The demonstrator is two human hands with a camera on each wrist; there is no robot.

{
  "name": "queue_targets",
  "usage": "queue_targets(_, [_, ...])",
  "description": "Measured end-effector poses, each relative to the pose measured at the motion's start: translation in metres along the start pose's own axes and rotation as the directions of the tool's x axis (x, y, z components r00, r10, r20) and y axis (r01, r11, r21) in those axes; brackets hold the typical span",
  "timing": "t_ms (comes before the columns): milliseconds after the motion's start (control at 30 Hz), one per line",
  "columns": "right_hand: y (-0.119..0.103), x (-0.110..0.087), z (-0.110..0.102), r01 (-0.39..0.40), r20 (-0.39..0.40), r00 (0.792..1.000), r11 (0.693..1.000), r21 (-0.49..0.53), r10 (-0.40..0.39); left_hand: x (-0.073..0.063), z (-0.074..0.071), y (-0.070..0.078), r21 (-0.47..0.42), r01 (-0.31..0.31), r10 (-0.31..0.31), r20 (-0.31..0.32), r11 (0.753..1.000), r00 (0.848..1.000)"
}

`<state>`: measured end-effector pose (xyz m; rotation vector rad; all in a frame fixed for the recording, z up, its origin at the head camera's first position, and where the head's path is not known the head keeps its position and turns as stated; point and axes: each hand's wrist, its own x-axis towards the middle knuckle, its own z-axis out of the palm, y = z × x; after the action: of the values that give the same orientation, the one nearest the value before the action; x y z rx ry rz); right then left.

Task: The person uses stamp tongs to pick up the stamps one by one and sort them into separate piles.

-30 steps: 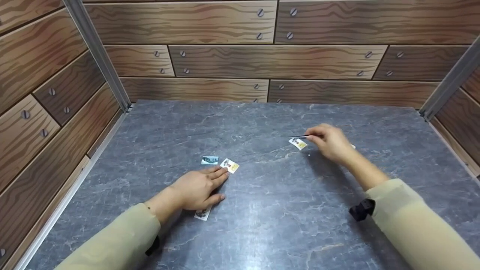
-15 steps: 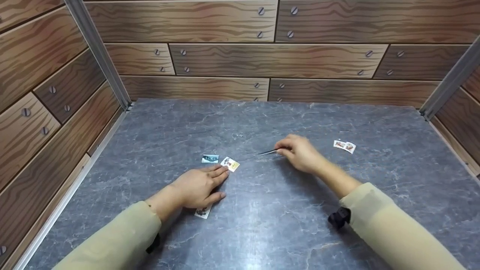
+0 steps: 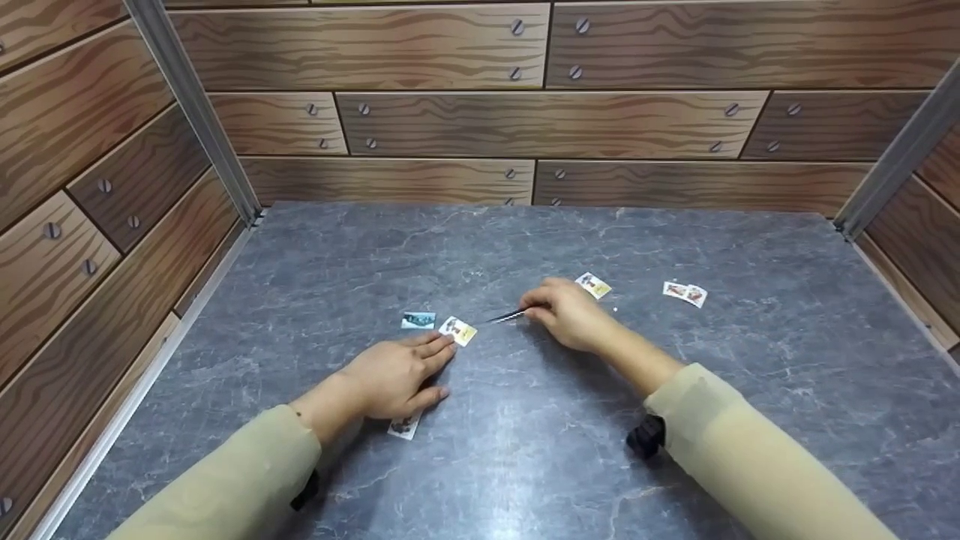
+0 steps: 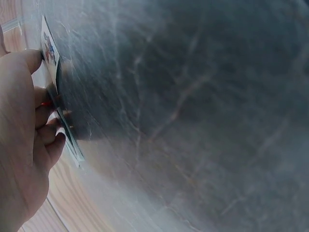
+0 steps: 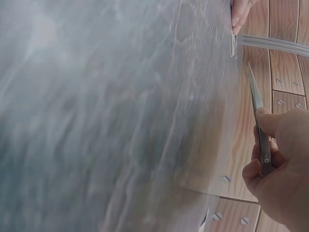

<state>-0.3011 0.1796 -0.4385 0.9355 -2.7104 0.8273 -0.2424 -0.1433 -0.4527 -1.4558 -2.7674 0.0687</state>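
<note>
My left hand lies palm down on the table, fingers extended, fingertips at the lower edge of a white-and-yellow stamp. A blue stamp lies just left of that one. Partly hidden beneath the hand is another stamp, near the thumb. My right hand pinches a slim pair of tweezers between thumb and fingers. Their tips point left, a short way from the white-and-yellow stamp. In the right wrist view the tweezers taper to a fine point.
Beyond my right hand lies another yellow-and-white stamp. Farther right is a joined or overlapping pair of stamps. A tiny white speck sits near them. Wood-patterned walls enclose the grey marbled table.
My right hand has moved left and nearer with the tweezers, away from the yellow-and-white stamp at right, uncovering the pair of stamps. My left hand has stayed in place.
</note>
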Motion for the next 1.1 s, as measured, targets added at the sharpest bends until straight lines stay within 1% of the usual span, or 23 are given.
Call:
queue_targets(267, [-0.005,0.005,0.011,-0.024,0.023,0.999,1.0,0.005,0.024,-0.001,0.001,0.0,0.0,0.004,-0.004,-0.002,1.0,1.0])
queue_targets(467, [-0.01,0.009,0.012,-0.038,0.038,0.999,0.999,0.002,0.038,-0.001,0.0,0.0,-0.003,0.01,-0.01,0.006,1.0,1.0])
queue_targets(700, [-0.008,0.01,0.016,-0.007,0.027,1.0,1.0,-0.009,0.007,-0.001,0.0,0.001,-0.002,0.012,-0.012,0.012,1.0,1.0])
queue_targets(900, [-0.007,0.011,0.016,-0.013,0.049,0.999,1.0,0.014,0.012,0.0,-0.001,0.001,-0.003,0.014,-0.014,0.011,1.0,1.0])
queue_targets(1100, [-0.007,0.012,0.015,-0.006,0.049,0.999,1.0,0.012,0.005,-0.001,-0.001,0.0,-0.009,0.008,-0.008,0.0,1.0,1.0])
